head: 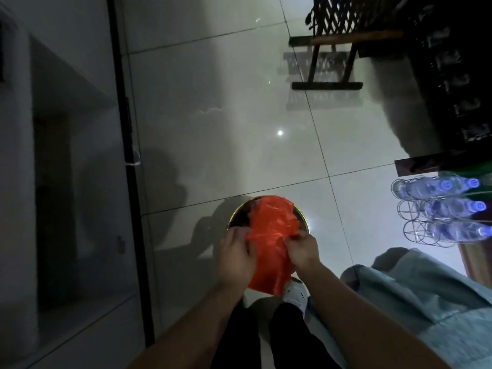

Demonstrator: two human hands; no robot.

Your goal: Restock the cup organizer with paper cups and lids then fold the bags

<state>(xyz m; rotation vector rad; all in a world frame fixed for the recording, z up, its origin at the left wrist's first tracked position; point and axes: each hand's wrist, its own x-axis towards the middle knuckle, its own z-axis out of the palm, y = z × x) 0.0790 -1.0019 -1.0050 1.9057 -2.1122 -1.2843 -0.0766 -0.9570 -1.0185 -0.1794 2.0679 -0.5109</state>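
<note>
Low in the frame's centre, the red bag [269, 243] lies over a round gold-rimmed tray [302, 213], its long axis running up the frame. The left hand [235, 258] and right hand [303, 249] pinch its opposite sides, equally near.

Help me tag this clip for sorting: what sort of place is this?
Probably a dim indoor shop or café corner. Glossy white floor tiles, a wire rack of clear water bottles and a dark wooden lattice stand suggest it. Both hands hold a red plastic bag.
</note>
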